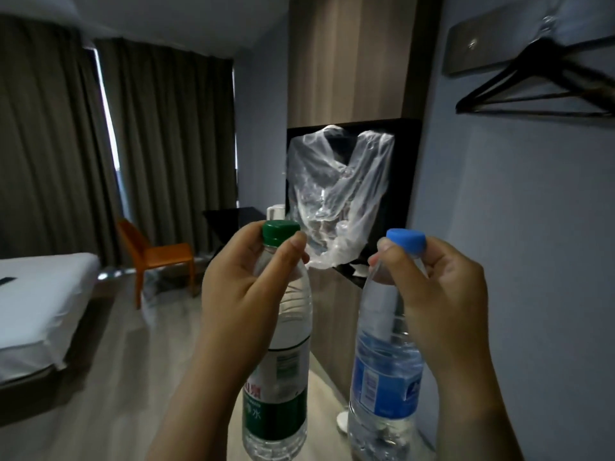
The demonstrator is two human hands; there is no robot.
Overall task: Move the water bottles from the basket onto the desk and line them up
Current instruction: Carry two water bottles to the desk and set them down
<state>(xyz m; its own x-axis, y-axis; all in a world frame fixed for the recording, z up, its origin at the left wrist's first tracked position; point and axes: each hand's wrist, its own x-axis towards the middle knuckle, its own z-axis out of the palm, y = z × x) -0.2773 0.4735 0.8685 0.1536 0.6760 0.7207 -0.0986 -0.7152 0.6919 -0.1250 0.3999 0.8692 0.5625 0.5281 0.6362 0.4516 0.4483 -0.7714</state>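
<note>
Two clear plastic water bottles are in view, one per hand, both held up in front of the person at the near centre. The larger-looking clear bottle with a blue label and blue cap (pixel 387 354) is on the right; the clear bottle with a green label and green cap (pixel 281 344) is on the left, close beside it but apart. Each stands nearly upright, long axis vertical, cap up and base down, the tops leaning slightly towards each other. Both hang in the air above the pale wooden floor (pixel 109 377), with no surface under them in view. The left hand (pixel 248 281) is closed round the green-capped bottle's neck, thumb and forefinger pinching just under the cap. The right hand (pixel 436 287) grips the blue-capped bottle's neck likewise, fingers curled, forearm rising from below
</note>
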